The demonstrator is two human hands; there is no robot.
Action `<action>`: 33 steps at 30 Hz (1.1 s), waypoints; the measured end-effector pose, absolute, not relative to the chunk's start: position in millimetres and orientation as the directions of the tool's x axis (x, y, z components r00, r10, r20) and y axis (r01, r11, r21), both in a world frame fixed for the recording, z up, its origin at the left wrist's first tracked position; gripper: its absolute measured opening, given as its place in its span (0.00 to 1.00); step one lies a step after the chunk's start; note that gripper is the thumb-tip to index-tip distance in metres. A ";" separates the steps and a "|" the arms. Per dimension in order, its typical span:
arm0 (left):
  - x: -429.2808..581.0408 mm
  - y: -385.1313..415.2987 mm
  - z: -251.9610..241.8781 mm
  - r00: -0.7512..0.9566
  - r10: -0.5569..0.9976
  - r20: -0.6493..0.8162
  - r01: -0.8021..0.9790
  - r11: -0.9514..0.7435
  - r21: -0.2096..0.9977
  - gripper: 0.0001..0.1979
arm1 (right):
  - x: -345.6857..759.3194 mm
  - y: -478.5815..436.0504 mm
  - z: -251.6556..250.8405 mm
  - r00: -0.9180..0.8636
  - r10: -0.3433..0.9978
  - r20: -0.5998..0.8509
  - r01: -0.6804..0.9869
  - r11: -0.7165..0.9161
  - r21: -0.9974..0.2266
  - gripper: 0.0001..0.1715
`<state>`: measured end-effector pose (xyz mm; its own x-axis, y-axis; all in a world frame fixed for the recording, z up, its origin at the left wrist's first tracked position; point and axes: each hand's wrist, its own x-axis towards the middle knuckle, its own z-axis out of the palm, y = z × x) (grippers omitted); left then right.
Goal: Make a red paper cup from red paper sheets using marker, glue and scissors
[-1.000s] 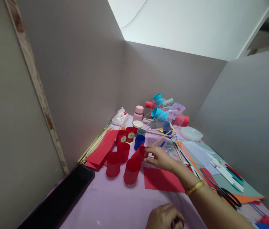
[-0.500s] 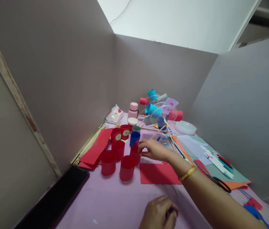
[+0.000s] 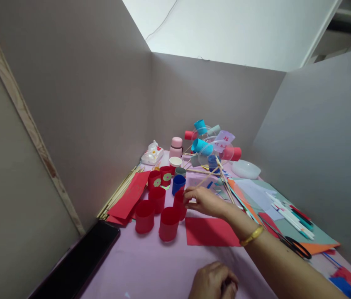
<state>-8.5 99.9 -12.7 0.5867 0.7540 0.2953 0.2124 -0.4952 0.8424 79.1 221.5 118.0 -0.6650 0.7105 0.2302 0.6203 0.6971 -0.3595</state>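
Note:
My right hand (image 3: 205, 201) reaches forward over the pink table, and its fingertips pinch the rim of an upright red paper cylinder (image 3: 179, 204). A gold bangle sits on that wrist. Three more red paper cylinders (image 3: 168, 224) stand just left of it, with a blue one (image 3: 178, 184) behind. A flat red paper sheet (image 3: 211, 231) lies under my right forearm. At the bottom edge my left hand (image 3: 213, 282) is curled into a fist, with something small and dark inside that I cannot make out.
Grey partition walls enclose the table on three sides. Bamboo sticks (image 3: 118, 193) and red paper lie at the left, and a black slab (image 3: 79, 261) at the front left. Scissors (image 3: 293, 245), pens (image 3: 290, 214), coloured sheets and a white bowl (image 3: 245, 169) fill the right. A pink bottle (image 3: 176, 146) stands at the back.
The red cylinder under my right fingers was tilted a second ago and now stands upright beside the others. My left fist has stayed at the bottom edge. The view shifted slightly.

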 end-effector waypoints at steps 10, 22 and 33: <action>-17.1 97.8 3.7 0.624 0.721 0.302 0.193 -0.517 0.834 0.12 | 86.7 221.1 125.1 -0.615 0.741 0.270 0.634 0.668 -0.389 0.13; -10.0 97.2 2.7 0.655 0.747 0.113 0.334 -0.421 0.843 0.16 | 57.3 177.1 127.7 -0.483 0.752 0.448 0.635 0.653 -0.412 0.04; -9.0 98.7 9.7 0.695 0.719 0.009 0.361 -0.359 0.860 0.13 | 43.1 165.0 104.8 -0.624 0.676 0.392 0.602 0.736 -0.310 0.04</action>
<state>-9.0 98.7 9.7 0.6949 0.7190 0.0088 0.3611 -0.3595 0.8605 43.1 165.0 104.8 -0.6236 0.6760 0.3925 0.6025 0.7356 -0.3097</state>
